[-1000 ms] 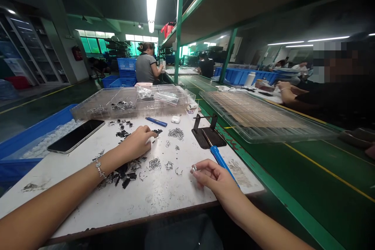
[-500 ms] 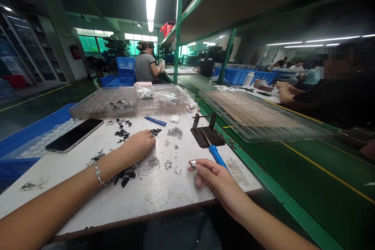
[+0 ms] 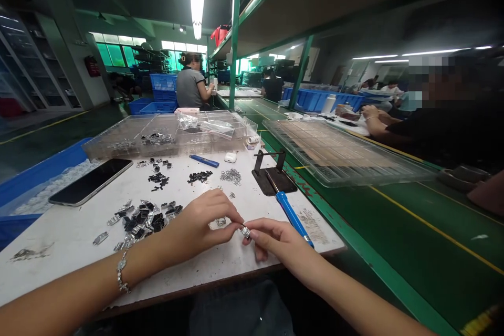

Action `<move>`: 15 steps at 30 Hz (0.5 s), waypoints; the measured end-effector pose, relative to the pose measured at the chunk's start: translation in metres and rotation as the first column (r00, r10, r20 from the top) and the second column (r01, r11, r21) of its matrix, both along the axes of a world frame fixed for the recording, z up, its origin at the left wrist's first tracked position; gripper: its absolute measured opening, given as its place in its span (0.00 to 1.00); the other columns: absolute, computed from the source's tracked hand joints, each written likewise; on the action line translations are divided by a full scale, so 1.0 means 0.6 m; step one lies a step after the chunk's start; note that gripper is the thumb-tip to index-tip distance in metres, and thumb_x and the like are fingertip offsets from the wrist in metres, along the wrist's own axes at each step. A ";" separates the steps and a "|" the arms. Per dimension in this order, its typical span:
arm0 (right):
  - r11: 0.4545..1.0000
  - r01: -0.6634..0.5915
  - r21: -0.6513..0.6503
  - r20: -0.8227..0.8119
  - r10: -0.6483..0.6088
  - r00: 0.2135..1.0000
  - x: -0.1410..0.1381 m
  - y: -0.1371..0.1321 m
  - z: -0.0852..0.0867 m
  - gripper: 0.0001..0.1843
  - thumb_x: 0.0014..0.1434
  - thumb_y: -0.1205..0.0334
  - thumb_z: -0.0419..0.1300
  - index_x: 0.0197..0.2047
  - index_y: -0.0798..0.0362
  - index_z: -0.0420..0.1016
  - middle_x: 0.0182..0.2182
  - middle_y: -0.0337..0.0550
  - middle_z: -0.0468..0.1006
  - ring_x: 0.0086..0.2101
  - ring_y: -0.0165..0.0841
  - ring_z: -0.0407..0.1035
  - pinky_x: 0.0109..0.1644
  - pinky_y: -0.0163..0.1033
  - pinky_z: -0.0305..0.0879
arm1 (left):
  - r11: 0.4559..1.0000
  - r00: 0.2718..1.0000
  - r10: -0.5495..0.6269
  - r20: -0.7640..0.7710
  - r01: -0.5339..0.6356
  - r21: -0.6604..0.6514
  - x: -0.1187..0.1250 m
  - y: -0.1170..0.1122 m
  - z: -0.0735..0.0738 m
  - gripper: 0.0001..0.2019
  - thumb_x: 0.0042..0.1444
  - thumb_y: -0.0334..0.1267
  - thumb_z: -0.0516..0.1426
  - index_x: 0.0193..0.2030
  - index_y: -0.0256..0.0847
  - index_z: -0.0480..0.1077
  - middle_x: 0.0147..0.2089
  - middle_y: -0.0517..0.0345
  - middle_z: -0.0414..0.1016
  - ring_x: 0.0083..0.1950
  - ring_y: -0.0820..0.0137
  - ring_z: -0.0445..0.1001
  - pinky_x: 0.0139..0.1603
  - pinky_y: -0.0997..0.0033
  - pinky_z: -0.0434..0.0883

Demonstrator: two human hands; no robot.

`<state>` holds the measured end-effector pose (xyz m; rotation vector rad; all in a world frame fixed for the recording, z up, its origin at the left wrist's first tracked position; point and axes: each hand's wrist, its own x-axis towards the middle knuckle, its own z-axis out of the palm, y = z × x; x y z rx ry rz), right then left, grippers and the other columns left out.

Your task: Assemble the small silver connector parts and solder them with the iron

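My right hand (image 3: 281, 239) pinches a small shiny silver metal part (image 3: 245, 232) between thumb and fingers, above the front of the white table. Thumb and index finger of my left hand (image 3: 212, 220) close together at that part's upper left side. A tiny dark bit shows at the left fingertips, too small to name. Left of my left hand lies a pile of silver and black parts (image 3: 145, 220). Farther back are a heap of small black pieces (image 3: 200, 176) and a heap of tiny silver pieces (image 3: 231, 176). Other wire-like metal pieces are partly hidden behind my left hand.
A blue-handled tool (image 3: 293, 218) leans on a black metal stand (image 3: 271, 181) at the right. A phone (image 3: 92, 181), a blue cutter (image 3: 203, 160) and a white earbud case (image 3: 230, 157) lie around. Clear compartment trays (image 3: 129, 136) stand behind. A co-worker (image 3: 433, 110) sits at the right.
My left hand has come from the small black pieces toward me and right, meeting the silver part. My right hand still holds the part, slightly farther left. The view has shifted a little.
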<state>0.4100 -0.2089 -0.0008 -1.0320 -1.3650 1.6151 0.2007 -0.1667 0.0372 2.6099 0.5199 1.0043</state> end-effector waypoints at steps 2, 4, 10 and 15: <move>1.000 -0.024 0.001 0.034 0.024 0.999 -0.001 -0.001 -0.001 0.16 0.55 0.52 0.63 0.43 0.53 0.77 0.33 0.41 0.77 0.24 0.24 0.65 0.32 0.33 0.61 | 0.989 1.000 0.006 -0.023 -0.002 0.146 0.002 -0.002 -0.009 0.05 0.59 0.29 0.55 0.38 0.39 0.71 0.32 0.54 0.74 0.36 0.67 0.69 0.40 0.65 0.67; 1.000 -0.024 0.004 0.061 0.024 0.998 -0.002 -0.003 0.001 0.16 0.55 0.52 0.63 0.42 0.53 0.77 0.33 0.41 0.77 0.24 0.25 0.66 0.32 0.33 0.61 | 0.966 0.997 0.024 -0.067 -0.005 0.259 0.003 -0.002 -0.017 0.03 0.59 0.29 0.55 0.36 0.38 0.70 0.31 0.54 0.74 0.36 0.66 0.68 0.38 0.65 0.67; 1.000 -0.001 0.002 0.051 0.001 0.999 -0.002 -0.005 0.005 0.17 0.54 0.52 0.63 0.42 0.54 0.76 0.29 0.39 0.76 0.24 0.25 0.66 0.32 0.33 0.63 | 0.941 0.989 0.037 -0.147 0.015 0.339 0.001 -0.002 -0.025 0.03 0.59 0.28 0.54 0.37 0.38 0.68 0.32 0.53 0.73 0.36 0.66 0.68 0.38 0.65 0.66; 0.999 0.027 0.036 0.036 -0.028 0.999 -0.002 -0.002 -0.001 0.18 0.54 0.50 0.63 0.43 0.54 0.75 0.33 0.41 0.76 0.24 0.26 0.66 0.32 0.34 0.64 | 0.976 0.994 0.084 -0.076 -0.067 0.209 -0.004 0.008 -0.019 0.04 0.60 0.31 0.53 0.38 0.39 0.69 0.33 0.53 0.73 0.37 0.66 0.68 0.39 0.65 0.66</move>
